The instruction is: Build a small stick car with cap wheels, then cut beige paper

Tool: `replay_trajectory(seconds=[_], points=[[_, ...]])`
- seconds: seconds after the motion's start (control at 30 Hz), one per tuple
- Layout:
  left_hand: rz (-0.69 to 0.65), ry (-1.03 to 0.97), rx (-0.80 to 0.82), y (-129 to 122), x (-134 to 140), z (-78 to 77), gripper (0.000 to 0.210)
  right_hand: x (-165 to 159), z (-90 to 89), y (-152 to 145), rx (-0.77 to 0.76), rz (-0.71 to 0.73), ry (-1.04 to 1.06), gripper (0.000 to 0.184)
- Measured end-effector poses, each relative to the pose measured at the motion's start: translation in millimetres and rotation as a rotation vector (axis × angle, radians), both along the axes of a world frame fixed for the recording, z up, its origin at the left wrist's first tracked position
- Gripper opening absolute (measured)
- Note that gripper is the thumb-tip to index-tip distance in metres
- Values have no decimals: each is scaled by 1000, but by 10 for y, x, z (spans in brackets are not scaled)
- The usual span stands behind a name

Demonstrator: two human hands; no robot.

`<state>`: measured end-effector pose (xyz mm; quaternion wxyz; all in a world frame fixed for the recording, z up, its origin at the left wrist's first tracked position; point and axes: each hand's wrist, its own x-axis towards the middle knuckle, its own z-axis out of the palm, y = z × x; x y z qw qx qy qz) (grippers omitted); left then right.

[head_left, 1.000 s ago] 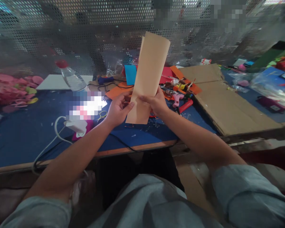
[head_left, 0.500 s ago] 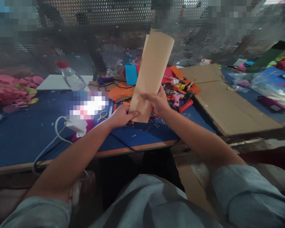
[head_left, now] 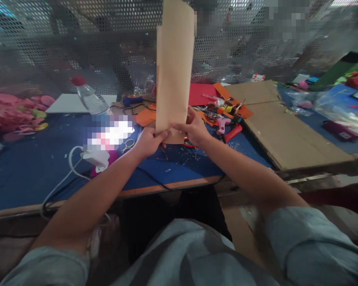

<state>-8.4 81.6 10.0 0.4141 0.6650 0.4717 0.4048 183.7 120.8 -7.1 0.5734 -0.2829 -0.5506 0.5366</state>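
A folded sheet of tan paper (head_left: 176, 75) stands nearly upright above the blue table, its lower end between my hands. My left hand (head_left: 150, 142) pinches the bottom left corner, thumb in front and fingers behind. On the right edge, a little higher, my right hand (head_left: 195, 129) grips the paper with its thumb across the front. The fingers behind the sheet are mostly hidden. Below and beyond the paper lie orange sheets (head_left: 146, 117), a red sheet (head_left: 201, 94) and a pair of yellow-handled scissors (head_left: 128, 145).
A pink glue gun (head_left: 223, 124) lies among tools and scraps. Flattened cardboard (head_left: 298, 135) covers the table's right side. At left are a tilted water bottle (head_left: 91, 99), a white plug with cable (head_left: 97, 157) and a pile of pink pieces (head_left: 14, 111). Perforated metal (head_left: 131, 39) rises behind.
The paper has swung from leaning right to nearly upright and moved left and up. Both hands have shifted slightly up and to the left with it, keeping their grip.
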Motion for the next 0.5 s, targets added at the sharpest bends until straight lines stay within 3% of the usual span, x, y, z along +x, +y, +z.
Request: replay_trajectory(seconds=[0.5], points=[[114,-124,97,55,-18,-24,32,-1,10,-14,-99,126,-38,71]])
